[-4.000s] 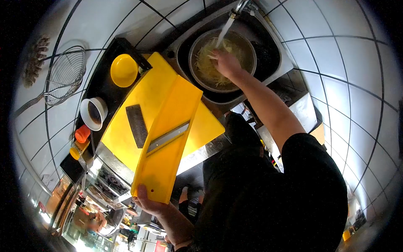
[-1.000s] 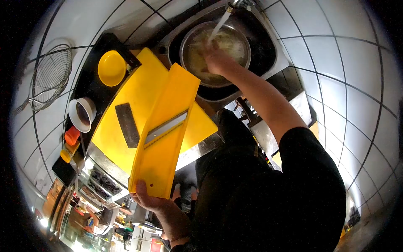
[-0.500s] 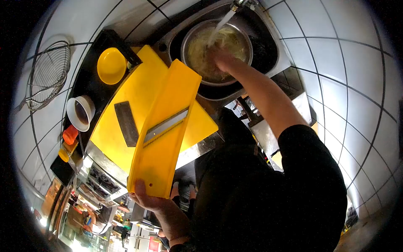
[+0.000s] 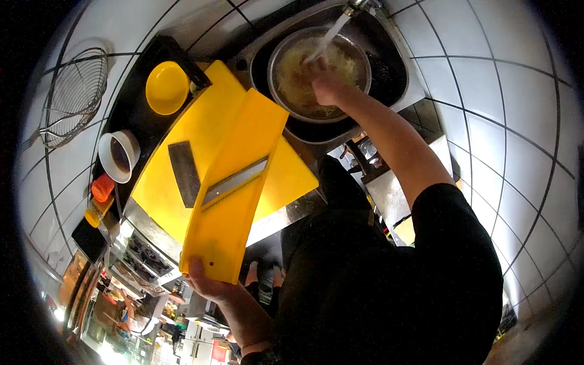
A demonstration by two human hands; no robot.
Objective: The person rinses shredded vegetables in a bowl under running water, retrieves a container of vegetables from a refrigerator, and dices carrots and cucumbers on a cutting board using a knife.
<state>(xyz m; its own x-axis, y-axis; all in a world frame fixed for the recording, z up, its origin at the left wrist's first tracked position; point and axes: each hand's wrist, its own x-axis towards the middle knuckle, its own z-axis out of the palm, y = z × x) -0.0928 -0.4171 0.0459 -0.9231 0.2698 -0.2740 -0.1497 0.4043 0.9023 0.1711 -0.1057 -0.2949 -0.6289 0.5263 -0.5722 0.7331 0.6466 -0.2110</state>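
My left hand (image 4: pixel 208 282) is closed around the lower end of a yellow mandoline slicer (image 4: pixel 226 234). Its slanted metal blade faces up, and the slicer is held tilted over a yellow cutting board (image 4: pixel 155 176). At the sink, my right hand (image 4: pixel 325 80) is inside a round metal bowl (image 4: pixel 364 73), at pale shredded strips (image 4: pixel 347 70) in cloudy water. The fingers point down and are blurred, so their grip cannot be made out. Water streams from the faucet (image 4: pixel 356 6) beside that hand into the bowl.
On the board lies a dark rectangular blade-like piece (image 4: pixel 184 173). Along the wall stand a yellow bowl (image 4: pixel 167 88), a white bowl with dark liquid (image 4: pixel 120 156) and an orange-red container (image 4: pixel 103 187). A wire strainer (image 4: pixel 76 97) hangs on the tiles. The metal sink (image 4: pixel 389 91) surrounds the bowl.
My right hand has risen a little from among the strips, nearer the water stream. The slicer in my left hand has shifted slightly left. The whole view has moved a little.
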